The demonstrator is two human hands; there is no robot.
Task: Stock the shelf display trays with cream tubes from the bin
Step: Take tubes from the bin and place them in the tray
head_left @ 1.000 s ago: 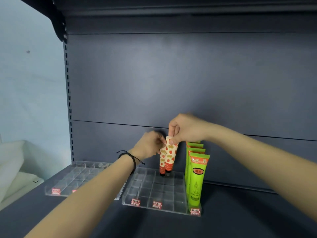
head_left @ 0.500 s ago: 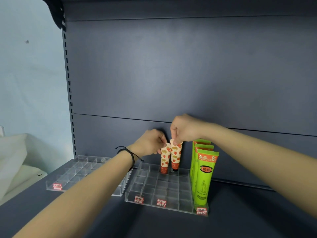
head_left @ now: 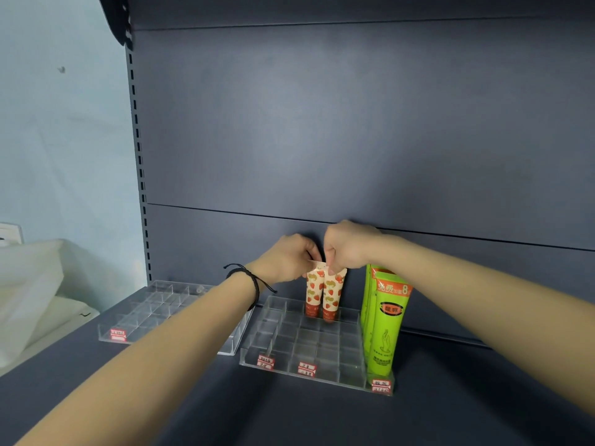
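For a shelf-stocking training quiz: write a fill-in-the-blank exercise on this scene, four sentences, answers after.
1. Both strawberry tubes stand in the ____ row of the tray.
2. The green tubes stand in its ____ column.
3. The black bracelet sits on the ____ wrist.
4. The left hand and right hand each pinch one strawberry tube at its ____ end.
Answers: back; right; left; top.

Both strawberry tubes (head_left: 331, 294) lowered into tray (head_left: 283, 336), upright side by side.
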